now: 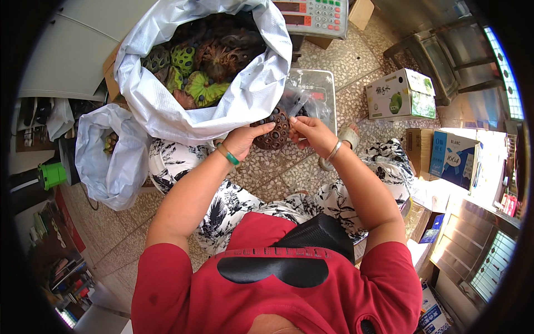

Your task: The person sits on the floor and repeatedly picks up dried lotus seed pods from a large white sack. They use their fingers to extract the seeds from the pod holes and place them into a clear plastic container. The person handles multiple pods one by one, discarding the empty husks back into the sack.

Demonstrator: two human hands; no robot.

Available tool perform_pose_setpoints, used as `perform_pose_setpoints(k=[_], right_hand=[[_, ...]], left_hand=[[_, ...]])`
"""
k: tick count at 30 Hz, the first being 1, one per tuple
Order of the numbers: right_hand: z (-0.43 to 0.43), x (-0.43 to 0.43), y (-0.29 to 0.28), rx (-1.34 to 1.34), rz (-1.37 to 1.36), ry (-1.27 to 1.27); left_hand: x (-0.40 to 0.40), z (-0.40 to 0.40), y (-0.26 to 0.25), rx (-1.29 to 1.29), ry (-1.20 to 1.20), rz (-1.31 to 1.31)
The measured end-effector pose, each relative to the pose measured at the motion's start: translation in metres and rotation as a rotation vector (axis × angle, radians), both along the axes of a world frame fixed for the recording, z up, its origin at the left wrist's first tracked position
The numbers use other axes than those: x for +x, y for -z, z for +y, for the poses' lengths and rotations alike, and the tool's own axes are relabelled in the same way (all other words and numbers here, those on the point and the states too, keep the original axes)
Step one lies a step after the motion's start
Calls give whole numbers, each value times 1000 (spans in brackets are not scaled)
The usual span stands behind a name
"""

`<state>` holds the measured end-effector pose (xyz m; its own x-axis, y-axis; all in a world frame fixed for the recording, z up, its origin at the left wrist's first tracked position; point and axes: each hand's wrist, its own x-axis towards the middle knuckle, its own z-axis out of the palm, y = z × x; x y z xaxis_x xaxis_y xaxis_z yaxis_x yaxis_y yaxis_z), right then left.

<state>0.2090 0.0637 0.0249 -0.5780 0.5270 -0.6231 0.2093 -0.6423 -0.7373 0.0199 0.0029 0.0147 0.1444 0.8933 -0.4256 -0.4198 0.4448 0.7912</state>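
My left hand point(243, 141) holds a dried brown lotus seed pod point(273, 130) by its left side, with the thumb over its face. At the pod's right edge is my right hand point(311, 132), its thumb and index finger pinched together; whether a seed is between them I cannot tell. Just beyond the hands stands a large white woven sack point(200, 127), its rim rolled open, with green lotus pods point(204, 88), brown pods and dark loose seeds inside. A clear plastic bag point(306, 104) with dark seeds lies on the scale's platform point(327, 79), right of the sack.
The scale's keypad and display panel point(311, 16) is at the top. A smaller white sack point(110, 167) with a few pieces in it stands at the left. On the right are a coconut-water carton point(386, 96), a wooden chair point(434, 62) and a blue beer box point(452, 158).
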Motion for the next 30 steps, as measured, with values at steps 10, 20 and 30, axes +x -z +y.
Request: perform_pose_setpoints(k=[10, 20, 30], right_hand=[[-11, -3, 21, 181, 166, 48], [-8, -1, 1, -30, 292, 168], [-15, -2, 4, -66, 329, 142]], left_hand=[[1, 4, -17, -102, 48, -92], [-1, 8, -9, -50, 37, -295], [-2, 8, -18, -100, 142, -264]])
